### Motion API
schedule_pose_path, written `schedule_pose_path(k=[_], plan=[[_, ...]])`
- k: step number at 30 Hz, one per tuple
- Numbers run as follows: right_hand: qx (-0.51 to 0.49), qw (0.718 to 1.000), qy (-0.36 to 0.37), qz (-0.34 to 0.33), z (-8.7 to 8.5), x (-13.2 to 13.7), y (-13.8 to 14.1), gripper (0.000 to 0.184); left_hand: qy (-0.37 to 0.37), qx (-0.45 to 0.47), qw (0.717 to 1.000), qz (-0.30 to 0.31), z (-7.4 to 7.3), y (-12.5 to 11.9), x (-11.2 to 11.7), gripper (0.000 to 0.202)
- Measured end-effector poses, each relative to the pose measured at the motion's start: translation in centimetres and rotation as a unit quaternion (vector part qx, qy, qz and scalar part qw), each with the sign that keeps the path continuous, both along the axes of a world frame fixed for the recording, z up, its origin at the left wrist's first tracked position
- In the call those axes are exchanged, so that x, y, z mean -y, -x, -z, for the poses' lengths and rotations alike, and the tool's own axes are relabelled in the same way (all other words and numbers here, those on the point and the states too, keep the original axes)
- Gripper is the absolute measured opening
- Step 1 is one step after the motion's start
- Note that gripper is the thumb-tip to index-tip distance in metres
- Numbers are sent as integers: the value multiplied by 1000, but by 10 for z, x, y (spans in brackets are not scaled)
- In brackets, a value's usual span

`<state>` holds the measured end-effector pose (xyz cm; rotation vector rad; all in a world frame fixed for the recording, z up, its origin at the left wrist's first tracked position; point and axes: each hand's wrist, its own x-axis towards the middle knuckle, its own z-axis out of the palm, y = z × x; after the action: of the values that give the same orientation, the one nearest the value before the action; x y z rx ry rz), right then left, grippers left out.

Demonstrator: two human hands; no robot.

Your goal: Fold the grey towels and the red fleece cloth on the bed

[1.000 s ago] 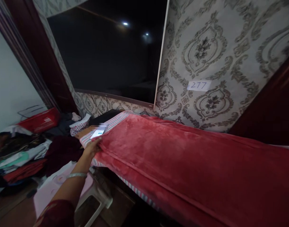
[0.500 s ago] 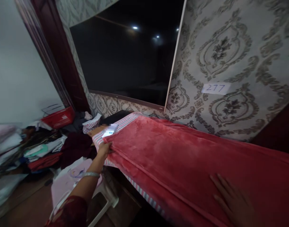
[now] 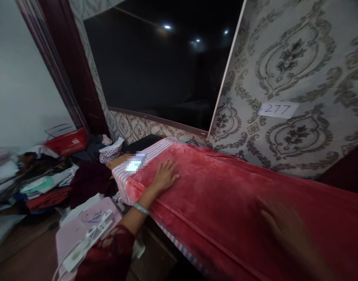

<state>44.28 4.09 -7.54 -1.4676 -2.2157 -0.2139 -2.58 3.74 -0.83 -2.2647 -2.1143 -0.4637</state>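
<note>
A red plush blanket (image 3: 214, 187) lies folded lengthwise over a striped cloth (image 3: 155, 150) on a long raised surface. My left hand (image 3: 165, 175) rests flat on the blanket near its far left end, fingers spread. Over the right part of the blanket is my right hand (image 3: 284, 222), smeared by motion, with its fingers stretched out and nothing seen in it. A lit, pixelated phone-like object (image 3: 134, 165) lies on the striped cloth, left of my left hand.
A pink stool (image 3: 70, 230) carrying a white power strip (image 3: 88, 242) stands at the lower left. Piled clothes (image 3: 50, 187) and a red basket (image 3: 68, 142) lie beyond it. A large television (image 3: 161, 70) hangs behind the blanket.
My left hand has let go of the blanket's near left edge and moved right and up onto its top. My right hand has shifted slightly over the blanket.
</note>
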Motion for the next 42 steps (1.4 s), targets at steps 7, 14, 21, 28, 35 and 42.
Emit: schedule_pose_path(k=[7,14,21,28,35,42], plan=[[83,994,37,55,22,-10,25,61,51,-41,996,-59,32,12,-19,65],[67,996,21,47,34,-13,20,61,29,-31,998,-46,5,10,-41,49],[53,998,26,33,34,-16,18,61,37,-34,999,7,-18,-3,-153,57],[50,994,77,51,19,-4,25,60,56,-36,997,-48,6,-3,-215,62],[8,991,110,81,-41,-48,-14,51,76,-39,995,-60,11,5,-227,64],[75,933,189,296,-26,-93,-69,57,40,-8,998,-55,15,8,-235,63]])
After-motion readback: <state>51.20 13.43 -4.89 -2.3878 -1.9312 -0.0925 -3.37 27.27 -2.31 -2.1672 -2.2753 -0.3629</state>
